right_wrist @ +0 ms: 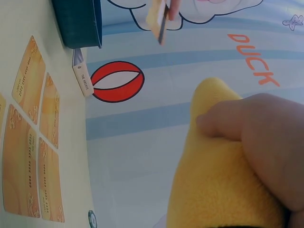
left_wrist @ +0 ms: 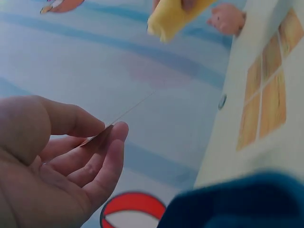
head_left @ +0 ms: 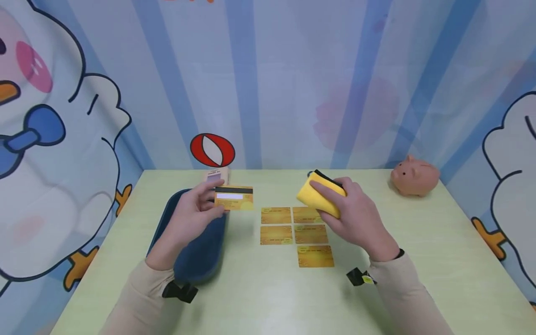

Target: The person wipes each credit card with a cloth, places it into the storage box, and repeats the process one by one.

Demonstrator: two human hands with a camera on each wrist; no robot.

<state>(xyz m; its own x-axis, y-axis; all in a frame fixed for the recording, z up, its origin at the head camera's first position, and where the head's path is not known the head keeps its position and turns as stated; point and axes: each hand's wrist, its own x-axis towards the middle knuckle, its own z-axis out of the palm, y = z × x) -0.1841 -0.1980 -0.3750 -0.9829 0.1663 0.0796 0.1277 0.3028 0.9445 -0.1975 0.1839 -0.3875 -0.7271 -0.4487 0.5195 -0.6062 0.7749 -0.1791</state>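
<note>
Our left hand [head_left: 193, 211] pinches a gold card [head_left: 234, 199], left of the head view's centre; our right hand [head_left: 358, 218] grips a yellow cloth [head_left: 319, 195], right of centre, and we've five cards [head_left: 310, 234] mid-frame, flat on the tabletop [head_left: 284, 302]!

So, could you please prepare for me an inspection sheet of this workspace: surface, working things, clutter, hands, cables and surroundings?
Surface: pale table, with five gold cards lying flat in two columns.
Working things: a striped card, raised, dark stripe facing the head camera; a yellow cloth, also raised.
Clutter: blue bin below the left forearm; small box at its far end; piggy bank at far right; small round disc near the far edge.
Hands: left hand pinches the striped card; right hand grips the cloth.
Cables: nothing seen.
Surroundings: blue striped backdrop with cartoon figures.
</note>
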